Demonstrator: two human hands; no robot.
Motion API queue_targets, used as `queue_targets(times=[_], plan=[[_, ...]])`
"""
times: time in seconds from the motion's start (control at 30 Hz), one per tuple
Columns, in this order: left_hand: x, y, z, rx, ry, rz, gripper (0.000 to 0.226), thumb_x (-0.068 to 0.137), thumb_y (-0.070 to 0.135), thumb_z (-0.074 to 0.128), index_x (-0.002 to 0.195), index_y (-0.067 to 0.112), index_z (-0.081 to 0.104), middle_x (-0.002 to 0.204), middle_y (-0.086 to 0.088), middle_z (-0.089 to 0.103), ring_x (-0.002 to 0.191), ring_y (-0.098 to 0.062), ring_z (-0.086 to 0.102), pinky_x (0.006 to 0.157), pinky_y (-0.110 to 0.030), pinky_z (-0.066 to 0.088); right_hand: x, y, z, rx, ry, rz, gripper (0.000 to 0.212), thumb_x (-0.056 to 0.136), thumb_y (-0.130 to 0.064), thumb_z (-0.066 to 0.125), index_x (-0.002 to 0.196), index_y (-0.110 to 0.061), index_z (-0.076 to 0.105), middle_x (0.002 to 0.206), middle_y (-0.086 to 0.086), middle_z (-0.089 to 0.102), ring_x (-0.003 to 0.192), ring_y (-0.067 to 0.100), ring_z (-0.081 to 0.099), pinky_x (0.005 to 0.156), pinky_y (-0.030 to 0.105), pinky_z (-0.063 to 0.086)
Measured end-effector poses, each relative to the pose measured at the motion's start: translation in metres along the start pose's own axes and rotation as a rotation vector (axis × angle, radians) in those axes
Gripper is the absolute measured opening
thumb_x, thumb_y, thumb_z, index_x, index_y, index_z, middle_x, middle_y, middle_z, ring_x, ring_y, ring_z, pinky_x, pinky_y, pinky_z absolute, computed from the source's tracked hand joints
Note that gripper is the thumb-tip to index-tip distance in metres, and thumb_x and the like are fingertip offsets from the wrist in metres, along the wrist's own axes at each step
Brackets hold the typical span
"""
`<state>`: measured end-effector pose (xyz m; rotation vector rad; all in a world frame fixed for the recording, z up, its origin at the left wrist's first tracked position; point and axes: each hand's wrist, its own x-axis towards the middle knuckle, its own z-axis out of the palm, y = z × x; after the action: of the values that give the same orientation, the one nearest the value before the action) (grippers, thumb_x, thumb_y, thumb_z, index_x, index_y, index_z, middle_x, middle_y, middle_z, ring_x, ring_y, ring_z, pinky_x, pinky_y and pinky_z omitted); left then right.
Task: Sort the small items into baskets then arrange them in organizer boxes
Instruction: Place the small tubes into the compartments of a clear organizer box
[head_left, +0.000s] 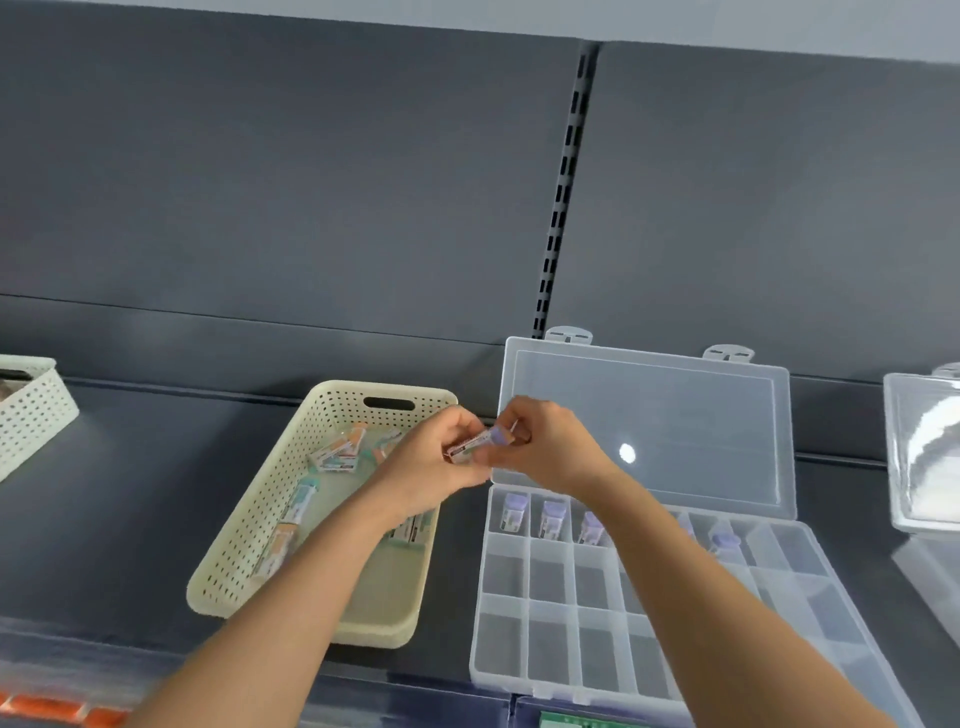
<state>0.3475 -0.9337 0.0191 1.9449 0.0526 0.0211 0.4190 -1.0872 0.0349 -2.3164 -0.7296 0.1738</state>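
Observation:
A small purple-capped tube (475, 443) with a printed label is pinched between both hands, above the gap between basket and box. My left hand (431, 467) grips its lower end and my right hand (545, 447) grips the capped end. The cream perforated basket (249, 540) on the left holds several labelled tubes (337, 457) with green and orange caps. The clear organizer box (550, 649) on the right lies with its lid (675, 415) raised. Its back row holds several purple-capped tubes (514, 512); my right forearm hides part of that row.
Another cream basket (31, 410) stands at the far left of the dark shelf. A second clear box (919, 457) with a raised lid sits at the right edge. The dark back panel rises close behind. Orange items (47, 709) show below the shelf front.

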Motion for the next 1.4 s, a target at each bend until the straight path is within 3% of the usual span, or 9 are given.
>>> queue_targets(times=[0.2, 0.27, 0.37, 0.57, 0.8, 0.9, 1.07, 1.23, 1.4], plan=[[0.019, 0.021, 0.047, -0.019, -0.116, 0.01, 0.022, 0.075, 0.004, 0.078, 0.087, 0.008, 0.059, 0.083, -0.017, 0.07, 0.071, -0.024, 0.068, 0.077, -0.049, 0.057, -0.037, 0.036, -0.041, 0.133, 0.096, 0.154, 0.034, 0.067, -0.032, 0.084, 0.06, -0.023, 0.052, 0.054, -0.008, 0.057, 0.043, 0.004, 0.051, 0.051, 0.021, 0.044], [0.024, 0.029, 0.062, 0.073, -0.149, 0.036, 0.021, 0.072, 0.015, 0.082, 0.083, 0.013, 0.063, 0.081, -0.008, 0.071, 0.072, -0.018, 0.067, 0.072, -0.036, 0.057, -0.05, 0.048, -0.055, 0.14, 0.109, 0.183, 0.034, 0.065, -0.032, 0.086, 0.06, -0.021, 0.054, 0.054, -0.008, 0.058, 0.043, 0.002, 0.051, 0.052, 0.02, 0.045], [0.029, 0.043, 0.084, 0.309, -0.07, 0.132, 0.019, 0.069, 0.027, 0.082, 0.073, 0.022, 0.064, 0.073, 0.007, 0.062, 0.063, -0.007, 0.053, 0.054, -0.018, 0.039, -0.07, 0.064, -0.073, 0.092, 0.122, 0.199, 0.03, 0.067, -0.035, 0.084, 0.065, -0.018, 0.059, 0.057, -0.006, 0.058, 0.048, 0.004, 0.048, 0.053, 0.021, 0.042], [0.031, 0.066, 0.141, 0.217, -0.095, 0.196, 0.04, 0.081, 0.011, 0.07, 0.102, 0.042, 0.055, 0.079, 0.012, 0.058, 0.064, -0.007, 0.056, 0.057, -0.02, 0.047, -0.104, 0.097, -0.113, -0.058, 0.325, 0.181, 0.007, 0.081, -0.019, 0.071, 0.085, -0.013, 0.07, 0.075, -0.002, 0.065, 0.067, 0.014, 0.054, 0.066, 0.025, 0.045], [0.039, 0.086, 0.206, 0.234, -0.03, 0.271, 0.02, 0.081, 0.011, 0.07, 0.095, 0.026, 0.069, 0.079, 0.016, 0.065, 0.065, -0.002, 0.06, 0.064, -0.019, 0.05, -0.138, 0.14, -0.142, -0.231, 0.422, 0.246, 0.012, 0.084, -0.018, 0.068, 0.095, -0.015, 0.072, 0.088, 0.0, 0.072, 0.077, 0.019, 0.063, 0.07, 0.024, 0.046], [0.044, 0.091, 0.23, 0.322, -0.052, 0.288, 0.015, 0.078, 0.012, 0.072, 0.089, 0.023, 0.07, 0.079, 0.012, 0.067, 0.065, -0.004, 0.059, 0.063, -0.015, 0.046, -0.149, 0.156, -0.149, -0.266, 0.397, 0.296, 0.008, 0.083, -0.019, 0.067, 0.09, -0.017, 0.07, 0.087, 0.0, 0.071, 0.083, 0.022, 0.063, 0.074, 0.032, 0.051], [0.05, 0.092, 0.258, 0.551, -0.081, 0.349, 0.012, 0.083, 0.015, 0.067, 0.093, 0.018, 0.073, 0.091, 0.0, 0.065, 0.08, -0.016, 0.058, 0.071, -0.026, 0.047, -0.161, 0.177, -0.156, -0.347, 0.312, 0.323, 0.014, 0.085, -0.018, 0.06, 0.093, -0.02, 0.071, 0.089, -0.001, 0.071, 0.087, 0.022, 0.062, 0.075, 0.035, 0.053], [0.051, 0.085, 0.267, 0.888, -0.095, 0.418, 0.015, 0.088, 0.023, 0.061, 0.1, 0.023, 0.071, 0.099, 0.003, 0.067, 0.095, -0.02, 0.056, 0.077, -0.026, 0.039, -0.167, 0.192, -0.148, -0.325, 0.226, 0.283, 0.013, 0.085, -0.018, 0.061, 0.092, -0.022, 0.072, 0.091, -0.003, 0.07, 0.089, 0.018, 0.061, 0.075, 0.031, 0.051], [0.05, 0.079, 0.274, 0.982, -0.076, 0.422, 0.012, 0.09, 0.026, 0.061, 0.097, 0.024, 0.07, 0.099, 0.005, 0.067, 0.092, -0.017, 0.054, 0.074, -0.025, 0.029, -0.165, 0.202, -0.137, -0.34, 0.22, 0.228, 0.012, 0.085, -0.016, 0.065, 0.09, -0.022, 0.073, 0.091, -0.003, 0.066, 0.085, 0.015, 0.059, 0.071, 0.028, 0.052]])
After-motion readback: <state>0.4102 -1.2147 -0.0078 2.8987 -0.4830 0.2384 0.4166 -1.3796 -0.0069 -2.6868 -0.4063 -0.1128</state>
